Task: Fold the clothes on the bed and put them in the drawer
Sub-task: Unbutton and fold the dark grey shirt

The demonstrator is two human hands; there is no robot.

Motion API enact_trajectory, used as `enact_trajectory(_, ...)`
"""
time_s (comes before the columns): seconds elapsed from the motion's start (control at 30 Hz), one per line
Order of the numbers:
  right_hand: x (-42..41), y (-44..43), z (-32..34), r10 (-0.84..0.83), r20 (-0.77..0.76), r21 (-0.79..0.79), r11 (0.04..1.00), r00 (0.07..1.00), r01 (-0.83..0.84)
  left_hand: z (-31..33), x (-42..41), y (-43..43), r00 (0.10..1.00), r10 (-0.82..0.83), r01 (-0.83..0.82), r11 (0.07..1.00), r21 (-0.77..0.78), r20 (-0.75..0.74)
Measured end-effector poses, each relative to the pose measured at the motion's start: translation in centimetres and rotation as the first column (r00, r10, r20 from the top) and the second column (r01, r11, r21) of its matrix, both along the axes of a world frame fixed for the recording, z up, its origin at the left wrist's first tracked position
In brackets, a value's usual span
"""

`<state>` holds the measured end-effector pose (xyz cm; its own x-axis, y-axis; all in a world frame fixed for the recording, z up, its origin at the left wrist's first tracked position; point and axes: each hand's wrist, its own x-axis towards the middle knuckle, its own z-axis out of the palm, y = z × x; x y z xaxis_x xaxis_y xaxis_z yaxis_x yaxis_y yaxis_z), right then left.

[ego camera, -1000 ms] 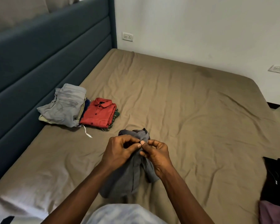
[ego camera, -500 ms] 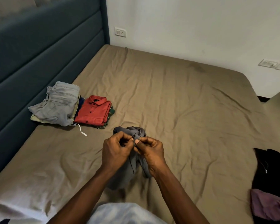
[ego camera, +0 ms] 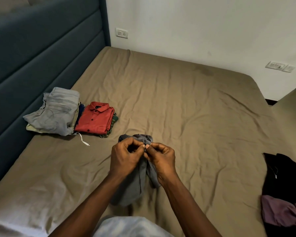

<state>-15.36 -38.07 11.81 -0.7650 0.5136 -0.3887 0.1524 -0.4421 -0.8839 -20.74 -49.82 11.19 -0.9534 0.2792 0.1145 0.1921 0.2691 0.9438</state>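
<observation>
Left hand [ego camera: 125, 159] and right hand [ego camera: 161, 159] both pinch the grey shirt [ego camera: 135, 183] at its top edge. At 4 o'clock, dark garments [ego camera: 284, 177] are cut off by the frame.

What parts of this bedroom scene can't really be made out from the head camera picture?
- Head view: the drawer is nowhere in frame.
- Crumpled grey shirt: both hands, left hand and right hand, cover its middle, hiding what the fingertips pinch.
- Garments under the folded red button shirt and folded pale grey jeans: only edges show.
- Black garment and mauve garment: cut off by the right edge.
</observation>
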Motion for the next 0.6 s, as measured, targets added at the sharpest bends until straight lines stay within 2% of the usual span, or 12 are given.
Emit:
enact_trajectory(0.3, -0.9, 0.4, 0.0, 0.103, -0.002, 0.333, 0.938, 0.995, -0.097, 0.2, -1.0, 0.4, 0.996, 0.079, -0.078, 0.997, -0.030, 0.044)
enact_trajectory(0.47, -1.6, 2.4, 1.2, 0.065, 0.059, 0.624, 0.776, 0.996, -0.088, 0.7, -2.9, 0.4, 0.969, -0.181, 0.162, 0.980, 0.117, 0.170)
enact_trajectory(0.6, -2.4, 3.8, 1.8, 0.151, 0.127, 0.753, 0.629, 0.980, -0.194, 1.4, -3.8, 0.4, 0.914, -0.312, 0.262, 0.942, 0.210, 0.258)
